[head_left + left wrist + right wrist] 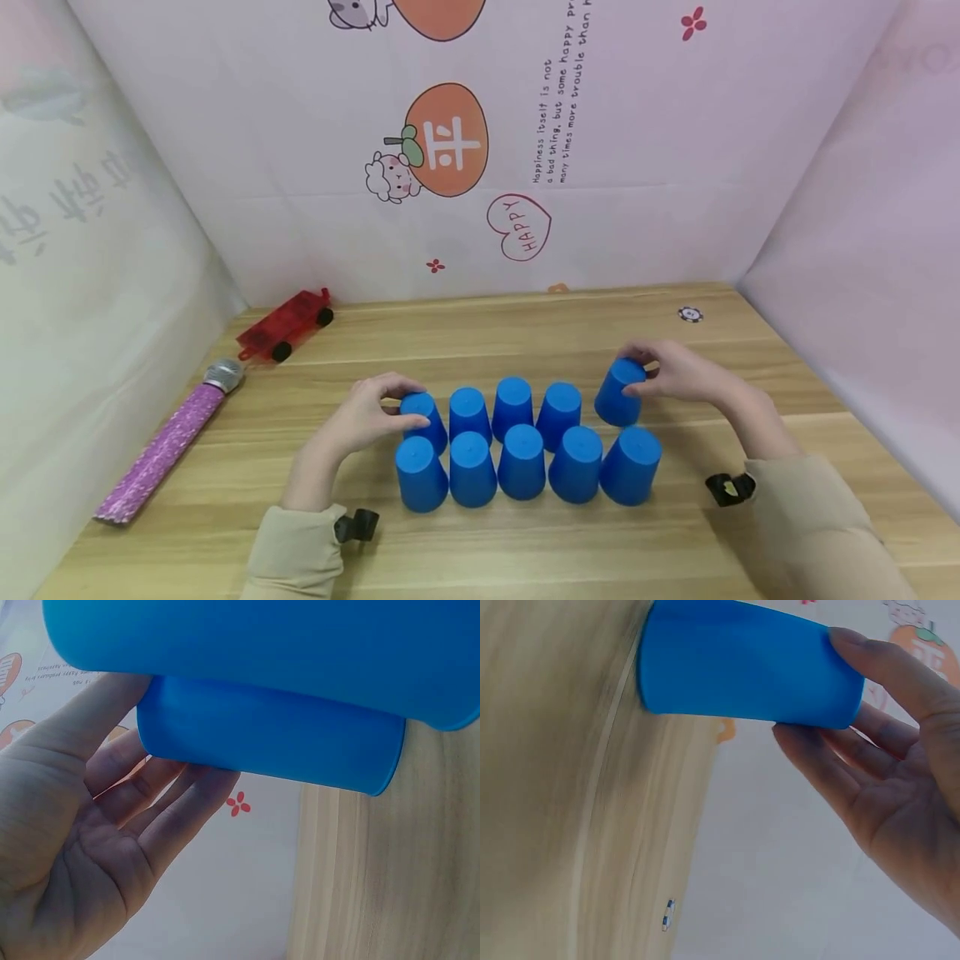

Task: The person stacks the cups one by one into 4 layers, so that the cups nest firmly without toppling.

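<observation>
Several blue plastic cups stand upside down on the wooden table in two close rows. My left hand (pixel 375 408) grips the leftmost cup (pixel 423 417) of the back row near its top, thumb in front and fingers behind. In the left wrist view, that cup (pixel 270 739) is partly covered by a nearer front-row cup (pixel 262 652). At the right end of the back row, my right hand (pixel 675 372) pinches another cup (pixel 619 393) by its upper end, a gap apart from its left neighbour (pixel 559 412). In the right wrist view, thumb and fingers span this cup (pixel 750 667).
On the left lie a purple glitter microphone (pixel 168 450) and a red toy cart (pixel 283 325) with black wheels. A poker chip (pixel 690 314) lies at the back right. White printed sheeting (pixel 637 167) walls in the table (pixel 480 554) at the back and sides.
</observation>
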`<action>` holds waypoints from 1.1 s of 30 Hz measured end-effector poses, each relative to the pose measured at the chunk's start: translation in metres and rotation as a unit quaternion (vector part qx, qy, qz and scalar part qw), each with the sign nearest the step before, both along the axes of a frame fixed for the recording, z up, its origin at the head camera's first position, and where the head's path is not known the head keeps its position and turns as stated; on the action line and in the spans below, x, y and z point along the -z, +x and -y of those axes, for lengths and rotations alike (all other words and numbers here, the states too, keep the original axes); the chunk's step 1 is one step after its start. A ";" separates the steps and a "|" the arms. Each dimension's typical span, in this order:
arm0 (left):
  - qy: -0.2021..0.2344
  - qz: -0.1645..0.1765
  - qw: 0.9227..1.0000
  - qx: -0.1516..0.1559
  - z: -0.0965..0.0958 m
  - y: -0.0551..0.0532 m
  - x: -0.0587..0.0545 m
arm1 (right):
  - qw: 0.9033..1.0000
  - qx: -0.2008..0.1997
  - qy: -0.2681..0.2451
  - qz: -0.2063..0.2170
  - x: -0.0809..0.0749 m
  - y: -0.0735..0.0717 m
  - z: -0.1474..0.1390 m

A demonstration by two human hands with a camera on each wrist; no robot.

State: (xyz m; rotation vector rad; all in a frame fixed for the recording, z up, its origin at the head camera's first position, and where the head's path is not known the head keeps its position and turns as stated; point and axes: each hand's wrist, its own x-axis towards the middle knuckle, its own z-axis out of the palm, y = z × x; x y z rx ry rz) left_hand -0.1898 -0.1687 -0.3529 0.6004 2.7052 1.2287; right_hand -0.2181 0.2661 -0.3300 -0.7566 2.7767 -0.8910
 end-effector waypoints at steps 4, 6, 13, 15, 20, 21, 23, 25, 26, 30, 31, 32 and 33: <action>-0.004 -0.001 1.000 0.000 0.000 -0.001 -0.002 | 1.000 -0.010 0.007 0.005 -0.003 -0.015 0.002; -0.003 -0.002 1.000 0.000 0.000 -0.002 -0.002 | 1.000 -0.015 0.012 0.008 -0.006 -0.021 0.003; -0.005 -0.008 1.000 0.003 0.001 -0.003 -0.004 | 0.999 -0.016 0.045 0.021 -0.017 -0.042 0.013; -0.004 -0.010 1.000 0.003 0.002 -0.003 -0.004 | 0.998 -0.015 0.057 0.030 -0.021 -0.048 0.018; -0.002 -0.010 1.000 0.004 0.003 -0.003 -0.004 | 0.996 -0.020 0.083 0.034 -0.027 -0.061 0.034; -0.002 -0.008 1.000 0.004 0.003 -0.003 -0.003 | 0.995 -0.024 0.086 0.033 -0.027 -0.063 0.038; 0.000 -0.006 1.000 0.002 0.003 -0.003 -0.002 | 0.995 -0.035 0.092 0.028 -0.028 -0.067 0.045; -0.001 -0.004 1.000 0.000 0.003 -0.003 0.000 | 0.994 -0.042 0.096 0.029 -0.029 -0.070 0.052; -0.001 -0.004 1.000 -0.001 0.003 -0.003 0.001 | 0.994 -0.045 0.099 0.028 -0.029 -0.071 0.055; -0.001 -0.002 1.000 -0.002 0.002 -0.004 0.003 | 0.992 -0.059 0.103 0.033 -0.029 -0.072 0.068; 0.000 -0.001 1.000 -0.002 0.002 -0.004 0.003 | 0.992 -0.063 0.104 0.035 -0.029 -0.072 0.071; 0.001 -0.001 1.000 -0.002 0.002 -0.004 0.003 | 0.992 -0.067 0.105 0.036 -0.029 -0.072 0.074; 0.002 0.000 1.000 -0.002 0.002 -0.003 0.004 | 0.991 -0.070 0.104 0.038 -0.029 -0.072 0.076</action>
